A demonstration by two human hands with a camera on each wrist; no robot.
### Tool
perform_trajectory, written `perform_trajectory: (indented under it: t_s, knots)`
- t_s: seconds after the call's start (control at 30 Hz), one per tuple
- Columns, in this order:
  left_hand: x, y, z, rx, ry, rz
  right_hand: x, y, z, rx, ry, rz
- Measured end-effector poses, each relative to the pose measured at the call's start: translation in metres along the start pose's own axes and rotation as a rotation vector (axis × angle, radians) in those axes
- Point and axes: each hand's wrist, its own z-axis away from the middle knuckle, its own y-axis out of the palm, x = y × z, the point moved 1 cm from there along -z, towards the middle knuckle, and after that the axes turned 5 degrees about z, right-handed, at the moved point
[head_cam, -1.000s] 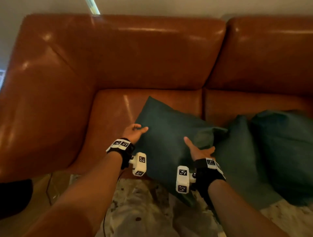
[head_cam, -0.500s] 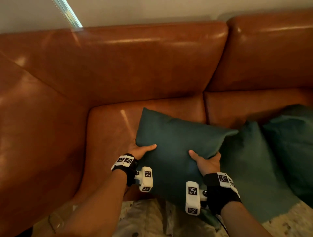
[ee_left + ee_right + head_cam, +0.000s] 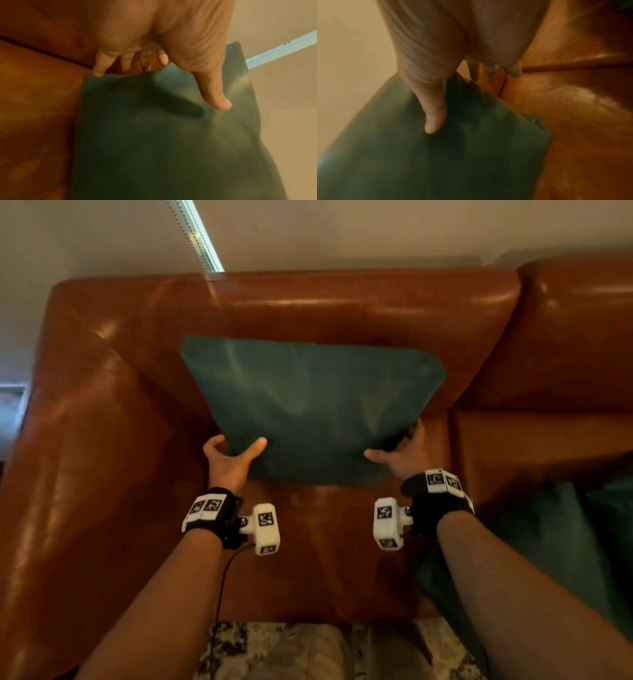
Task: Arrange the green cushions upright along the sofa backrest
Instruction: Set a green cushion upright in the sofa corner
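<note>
Against the brown leather sofa backrest (image 3: 308, 302), a plain dark green square cushion (image 3: 308, 405) stands nearly upright, its lower corners gripped thumb-in-front by the left hand (image 3: 229, 463) and right hand (image 3: 407, 457).

wall (image 3: 342, 231): plain, pale | light strip (image 3: 197, 234): slanting across wall, upper left | rug (image 3: 308, 652): mottled, pale, opposite the wall at bottom edge | cable (image 3: 222, 583): thin, dark, running down to rug
</note>
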Motion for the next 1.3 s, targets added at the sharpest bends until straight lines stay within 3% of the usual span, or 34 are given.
perform_trajectory:
  t_s: [0.2, 0.43, 0.73, 0.97, 1.3]
  knots:
    - [0.003, -0.005, -0.033, 0.139, -0.115, 0.07, -0.001, 0.011, -0.018, 0.127, 0.219, 0.007]
    - [0.008, -0.014, -0.029, 0.007, -0.143, 0.156, 0.027, 0.026, -0.02, 0.13, 0.108, -0.092]
    - [-0.008, -0.002, -0.051, 0.026, -0.169, 0.106, 0.041, 0.046, -0.038, 0.058, 0.119, -0.27]
    - [-0.029, 0.011, -0.059, 0.016, -0.144, 0.136, 0.032, 0.048, -0.065, -0.051, 0.098, -0.095]
    - [-0.011, -0.001, -0.032, 0.033, -0.114, 0.098, 0.017, 0.035, -0.035, -0.006, 0.062, -0.05]
